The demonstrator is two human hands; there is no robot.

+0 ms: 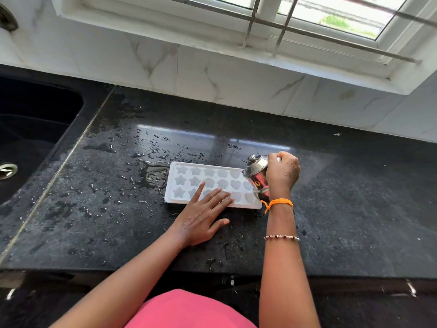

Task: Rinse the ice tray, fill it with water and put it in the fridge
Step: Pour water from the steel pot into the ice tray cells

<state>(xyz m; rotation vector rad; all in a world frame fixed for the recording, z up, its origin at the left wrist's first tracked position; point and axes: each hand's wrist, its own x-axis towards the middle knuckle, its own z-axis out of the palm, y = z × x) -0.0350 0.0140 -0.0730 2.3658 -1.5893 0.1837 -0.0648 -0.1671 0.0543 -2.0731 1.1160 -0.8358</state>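
Note:
A white ice tray [189, 181] with star and heart moulds lies flat on the black stone counter [343, 209]. My left hand [203, 216] rests flat on the tray's near edge, fingers straight and spread. My right hand [282, 172] grips a small steel pot with a knobbed lid [256, 172], tilted over the tray's right end. I cannot tell whether water is coming out of it.
A dark sink [30, 129] with a metal drain lies at the left. Water drops and a small puddle [155, 175] cover the counter left of and behind the tray. A marble-tiled wall and a barred window [307, 17] stand behind.

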